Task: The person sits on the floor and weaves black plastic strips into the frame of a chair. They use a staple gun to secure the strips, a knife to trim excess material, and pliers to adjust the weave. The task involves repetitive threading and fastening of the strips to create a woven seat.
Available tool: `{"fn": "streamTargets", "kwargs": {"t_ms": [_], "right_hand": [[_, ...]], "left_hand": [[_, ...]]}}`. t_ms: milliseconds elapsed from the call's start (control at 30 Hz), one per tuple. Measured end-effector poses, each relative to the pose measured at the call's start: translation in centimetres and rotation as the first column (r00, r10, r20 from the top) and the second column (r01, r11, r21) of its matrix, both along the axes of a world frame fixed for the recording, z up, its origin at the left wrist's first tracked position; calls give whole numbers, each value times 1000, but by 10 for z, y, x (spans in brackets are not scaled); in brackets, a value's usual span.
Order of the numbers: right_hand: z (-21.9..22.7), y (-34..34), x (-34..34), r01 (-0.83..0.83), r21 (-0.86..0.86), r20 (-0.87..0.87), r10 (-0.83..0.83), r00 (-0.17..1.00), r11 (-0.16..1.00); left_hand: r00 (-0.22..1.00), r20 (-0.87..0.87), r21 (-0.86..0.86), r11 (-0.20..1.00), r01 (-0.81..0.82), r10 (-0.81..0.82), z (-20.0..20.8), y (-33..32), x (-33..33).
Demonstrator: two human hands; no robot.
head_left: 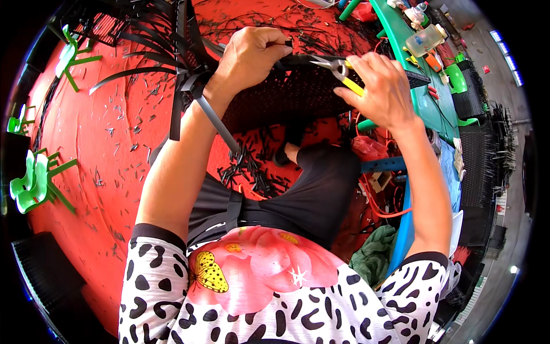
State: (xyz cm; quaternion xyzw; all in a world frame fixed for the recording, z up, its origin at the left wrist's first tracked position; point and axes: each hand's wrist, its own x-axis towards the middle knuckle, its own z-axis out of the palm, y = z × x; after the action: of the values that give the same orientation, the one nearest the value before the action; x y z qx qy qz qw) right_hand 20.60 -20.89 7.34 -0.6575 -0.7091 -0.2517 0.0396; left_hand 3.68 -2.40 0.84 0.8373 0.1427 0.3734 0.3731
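My left hand (251, 56) is closed in a pinch on the short end of a black plastic strip (289, 43), above the upper edge of a dark woven piece (258, 106). To its right, my right hand (381, 86) grips a pair of snips (355, 86) with yellow handles. Their metal blades point left toward my left hand, close to the woven edge and apart from my fingers. Long loose black strips (154, 57) fan out beside my left wrist. One hangs down next to my left forearm. My legs partly hide the lower side of the woven piece.
Black strip clippings (255, 172) litter the red floor (109, 155). Green plastic chairs (40, 183) stand at the left. A green table (395, 28) on the right bears a clear jar (425, 40) and small tools. Green cloth (372, 255) lies near my right side.
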Motion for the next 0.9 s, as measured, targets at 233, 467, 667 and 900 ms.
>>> {"fn": "streamTargets", "kwargs": {"t_ms": [233, 467, 667, 900], "right_hand": [[-5, 31, 3, -40, -68, 60, 44, 997, 997], [-7, 49, 2, -135, -84, 92, 142, 986, 987], [-18, 29, 15, -84, 9, -35, 84, 996, 996], [-45, -182, 78, 476, -125, -169, -491, 854, 871]], "left_hand": [[1000, 22, 7, 1000, -17, 16, 4, -10, -5], [998, 61, 37, 999, 3, -6, 0, -5, -3], [967, 22, -55, 966, 254, -253, 7, 1, -10], [820, 226, -268, 776, 571, -526, 10, 7, -20]]}}
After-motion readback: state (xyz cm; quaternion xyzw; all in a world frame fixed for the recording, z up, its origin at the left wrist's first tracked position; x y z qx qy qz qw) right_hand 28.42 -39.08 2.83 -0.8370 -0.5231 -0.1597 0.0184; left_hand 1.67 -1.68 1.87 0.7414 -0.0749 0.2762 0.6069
